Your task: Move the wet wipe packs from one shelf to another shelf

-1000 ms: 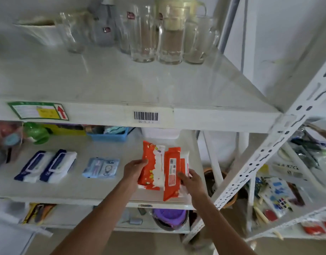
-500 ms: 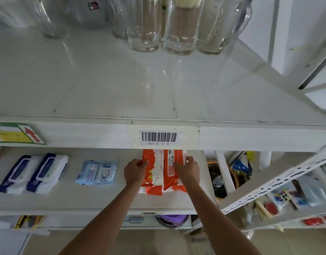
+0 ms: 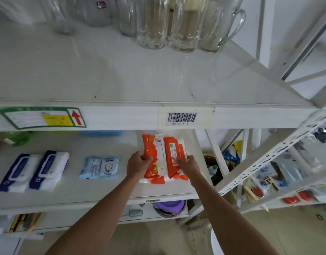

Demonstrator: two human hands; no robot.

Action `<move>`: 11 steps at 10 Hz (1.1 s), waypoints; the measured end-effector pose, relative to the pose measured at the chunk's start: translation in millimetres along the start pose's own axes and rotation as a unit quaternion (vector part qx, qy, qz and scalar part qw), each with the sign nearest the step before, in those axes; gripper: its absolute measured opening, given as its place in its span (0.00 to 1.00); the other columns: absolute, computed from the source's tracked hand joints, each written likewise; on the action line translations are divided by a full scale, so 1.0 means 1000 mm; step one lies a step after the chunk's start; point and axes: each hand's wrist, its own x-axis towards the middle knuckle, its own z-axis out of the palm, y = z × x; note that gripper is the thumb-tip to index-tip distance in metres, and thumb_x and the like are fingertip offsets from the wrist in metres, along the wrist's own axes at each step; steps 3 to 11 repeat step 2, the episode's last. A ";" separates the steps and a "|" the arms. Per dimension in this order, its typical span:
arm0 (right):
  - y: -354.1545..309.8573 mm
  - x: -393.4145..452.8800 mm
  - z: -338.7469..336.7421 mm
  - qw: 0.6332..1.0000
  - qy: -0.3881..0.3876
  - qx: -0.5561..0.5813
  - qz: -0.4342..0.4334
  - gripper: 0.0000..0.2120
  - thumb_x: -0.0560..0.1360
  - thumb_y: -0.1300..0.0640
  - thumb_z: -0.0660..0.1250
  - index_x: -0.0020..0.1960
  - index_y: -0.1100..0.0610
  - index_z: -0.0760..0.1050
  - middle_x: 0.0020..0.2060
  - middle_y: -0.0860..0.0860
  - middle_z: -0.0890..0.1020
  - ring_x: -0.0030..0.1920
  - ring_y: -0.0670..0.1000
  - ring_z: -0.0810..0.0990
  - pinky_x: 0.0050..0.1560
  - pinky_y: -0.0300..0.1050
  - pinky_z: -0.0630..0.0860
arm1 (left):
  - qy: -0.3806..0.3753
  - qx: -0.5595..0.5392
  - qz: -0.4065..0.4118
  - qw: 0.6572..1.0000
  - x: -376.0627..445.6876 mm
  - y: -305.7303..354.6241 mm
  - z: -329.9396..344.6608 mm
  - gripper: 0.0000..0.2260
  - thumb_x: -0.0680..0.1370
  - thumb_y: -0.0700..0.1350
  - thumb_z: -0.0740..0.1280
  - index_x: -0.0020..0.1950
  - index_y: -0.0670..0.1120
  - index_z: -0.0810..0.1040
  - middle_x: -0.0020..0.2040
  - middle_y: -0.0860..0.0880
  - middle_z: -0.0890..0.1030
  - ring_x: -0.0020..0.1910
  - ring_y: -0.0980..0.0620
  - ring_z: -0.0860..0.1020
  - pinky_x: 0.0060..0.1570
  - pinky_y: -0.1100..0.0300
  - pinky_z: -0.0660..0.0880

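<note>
Two orange and white wet wipe packs (image 3: 162, 155) sit side by side at the right end of the middle shelf (image 3: 95, 192), tilted up a little at the front. My left hand (image 3: 138, 165) grips the left pack's edge. On the right pack rests my right hand (image 3: 188, 165), closed around its near right corner. Farther left on the same shelf lie a pale blue wipe pack (image 3: 100, 166) and two blue and white wipe packs (image 3: 32, 172). The upper shelf (image 3: 103, 74) is bare across its front and middle.
Several glass mugs (image 3: 177, 24) stand at the back of the upper shelf. A barcode label (image 3: 182, 117) and a green sticker (image 3: 42, 118) mark its front edge. A slanted white upright (image 3: 269, 157) runs at the right, with a cluttered neighbouring rack behind it. A purple bowl (image 3: 168, 206) sits below.
The orange packs were held up in front of the middle shelf a second ago; they now sit farther in, under the upper shelf's edge. The view has tilted and come nearer.
</note>
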 end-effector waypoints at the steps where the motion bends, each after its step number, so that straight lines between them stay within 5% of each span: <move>1: 0.018 -0.007 -0.006 0.998 -0.057 0.012 0.004 0.25 0.75 0.49 0.73 0.66 0.59 0.70 0.57 0.58 0.84 0.53 0.56 0.87 0.55 0.59 0.85 | -0.014 -0.018 0.034 0.999 -0.027 0.006 -0.013 0.15 0.80 0.50 0.71 0.62 0.43 0.79 0.56 0.49 0.82 0.53 0.49 0.82 0.55 0.54 0.79; 2: 0.009 -0.044 -0.014 0.998 -0.059 0.004 -0.001 0.35 0.72 0.55 0.76 0.72 0.63 0.64 0.58 0.59 0.80 0.57 0.61 0.84 0.60 0.55 0.82 | -0.018 -0.030 0.043 0.998 -0.060 0.004 -0.027 0.20 0.80 0.49 0.71 0.68 0.41 0.76 0.60 0.48 0.80 0.61 0.45 0.81 0.54 0.56 0.76; 11: 0.009 -0.044 -0.014 0.998 -0.059 0.004 -0.001 0.35 0.72 0.55 0.76 0.72 0.63 0.64 0.58 0.59 0.80 0.57 0.61 0.84 0.60 0.55 0.82 | -0.018 -0.030 0.043 0.998 -0.060 0.004 -0.027 0.20 0.80 0.49 0.71 0.68 0.41 0.76 0.60 0.48 0.80 0.61 0.45 0.81 0.54 0.56 0.76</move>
